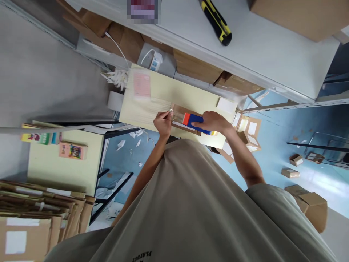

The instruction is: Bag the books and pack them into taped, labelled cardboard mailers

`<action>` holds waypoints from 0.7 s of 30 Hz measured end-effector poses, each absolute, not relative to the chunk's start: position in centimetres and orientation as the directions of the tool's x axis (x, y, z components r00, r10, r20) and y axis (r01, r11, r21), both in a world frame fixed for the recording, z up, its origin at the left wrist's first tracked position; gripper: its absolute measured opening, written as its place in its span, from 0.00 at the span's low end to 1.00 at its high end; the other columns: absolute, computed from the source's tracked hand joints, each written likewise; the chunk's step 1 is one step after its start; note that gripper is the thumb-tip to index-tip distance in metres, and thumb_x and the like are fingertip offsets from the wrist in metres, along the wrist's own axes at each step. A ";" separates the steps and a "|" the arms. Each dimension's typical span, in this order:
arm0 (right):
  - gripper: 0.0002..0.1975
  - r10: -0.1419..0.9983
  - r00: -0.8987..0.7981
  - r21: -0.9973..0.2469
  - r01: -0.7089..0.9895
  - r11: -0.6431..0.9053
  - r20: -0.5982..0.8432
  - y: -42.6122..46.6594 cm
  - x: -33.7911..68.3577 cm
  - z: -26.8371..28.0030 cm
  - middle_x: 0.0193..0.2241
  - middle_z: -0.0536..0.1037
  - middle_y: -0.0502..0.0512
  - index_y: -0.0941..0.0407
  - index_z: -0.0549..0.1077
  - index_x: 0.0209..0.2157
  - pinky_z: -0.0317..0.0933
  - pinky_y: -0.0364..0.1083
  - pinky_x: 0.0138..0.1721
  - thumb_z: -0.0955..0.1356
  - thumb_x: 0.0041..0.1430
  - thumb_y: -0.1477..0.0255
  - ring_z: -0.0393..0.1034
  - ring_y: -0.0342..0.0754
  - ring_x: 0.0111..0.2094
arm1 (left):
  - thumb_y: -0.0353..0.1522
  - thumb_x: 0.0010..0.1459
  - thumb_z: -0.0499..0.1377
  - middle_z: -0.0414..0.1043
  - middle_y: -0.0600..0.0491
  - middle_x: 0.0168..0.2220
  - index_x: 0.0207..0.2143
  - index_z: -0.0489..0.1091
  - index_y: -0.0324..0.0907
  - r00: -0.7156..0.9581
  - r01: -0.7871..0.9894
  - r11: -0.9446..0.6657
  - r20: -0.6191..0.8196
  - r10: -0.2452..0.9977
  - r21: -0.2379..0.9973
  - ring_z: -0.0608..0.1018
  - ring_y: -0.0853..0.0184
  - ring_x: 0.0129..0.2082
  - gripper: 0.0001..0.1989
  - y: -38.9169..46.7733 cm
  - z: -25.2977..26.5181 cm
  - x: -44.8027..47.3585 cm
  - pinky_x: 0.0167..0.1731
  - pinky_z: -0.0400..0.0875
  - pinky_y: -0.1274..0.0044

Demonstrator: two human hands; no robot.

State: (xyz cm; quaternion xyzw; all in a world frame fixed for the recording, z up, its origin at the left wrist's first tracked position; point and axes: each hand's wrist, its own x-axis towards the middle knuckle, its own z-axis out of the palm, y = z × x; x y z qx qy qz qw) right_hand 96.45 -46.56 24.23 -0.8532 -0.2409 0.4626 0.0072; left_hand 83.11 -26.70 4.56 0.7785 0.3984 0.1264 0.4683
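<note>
My left hand (pixel 163 123) is closed in a pinch, thumb against fingers, at the left end of a flat brown cardboard piece (pixel 183 110). A small pale bit shows at its fingertips, too small to name. My right hand (pixel 214 122) is wrapped over a long blue block-shaped thing with a red-orange end (pixel 193 119), whose exact kind I cannot make out. This blue thing lies over the cardboard, its red-orange end pointing toward my left hand. Both hands are above a pale yellow table (pixel 163 91).
A pink sheet (pixel 141 84) and a white paper (pixel 227 104) lie on the table. Above it runs a grey shelf (pixel 245 54) bearing a black and yellow utility knife (pixel 217 22). Flattened cardboard boxes (pixel 35 207) are stacked at lower left.
</note>
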 end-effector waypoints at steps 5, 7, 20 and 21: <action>0.34 0.294 0.396 -0.208 0.246 -0.947 -0.870 -56.9 97.2 27.2 0.26 0.82 0.60 0.54 0.78 0.31 0.63 0.49 0.34 0.69 0.72 0.38 0.78 0.53 0.30 | 0.34 0.68 0.70 0.86 0.49 0.41 0.41 0.88 0.43 0.614 0.539 -0.235 -0.186 0.767 0.809 0.87 0.60 0.46 0.06 -26.6 4.7 83.3 0.55 0.81 0.71; 0.33 0.251 0.401 -0.190 0.186 -0.964 -0.881 -59.2 97.4 27.3 0.26 0.81 0.58 0.54 0.77 0.31 0.62 0.50 0.33 0.70 0.71 0.37 0.76 0.52 0.29 | 0.33 0.67 0.71 0.86 0.49 0.41 0.40 0.88 0.43 0.624 0.536 -0.232 -0.196 0.756 0.811 0.87 0.61 0.46 0.05 -26.8 4.7 83.5 0.55 0.81 0.70; 0.26 0.185 0.490 -0.068 0.246 -0.967 -0.852 -57.8 94.9 20.5 0.46 0.87 0.70 0.59 0.82 0.51 0.70 0.53 0.47 0.70 0.76 0.48 0.82 0.64 0.49 | 0.34 0.67 0.68 0.85 0.49 0.41 0.43 0.87 0.39 0.658 0.599 -0.353 -0.190 0.728 0.719 0.87 0.60 0.47 0.09 -26.4 5.0 83.9 0.55 0.81 0.71; 0.26 0.178 0.506 -0.057 0.246 -0.968 -0.844 -57.5 94.4 20.3 0.49 0.87 0.72 0.60 0.81 0.54 0.70 0.53 0.50 0.69 0.78 0.50 0.82 0.65 0.53 | 0.34 0.67 0.68 0.85 0.49 0.41 0.43 0.87 0.40 0.662 0.598 -0.360 -0.189 0.725 0.716 0.87 0.60 0.47 0.09 -26.4 4.9 83.9 0.55 0.81 0.71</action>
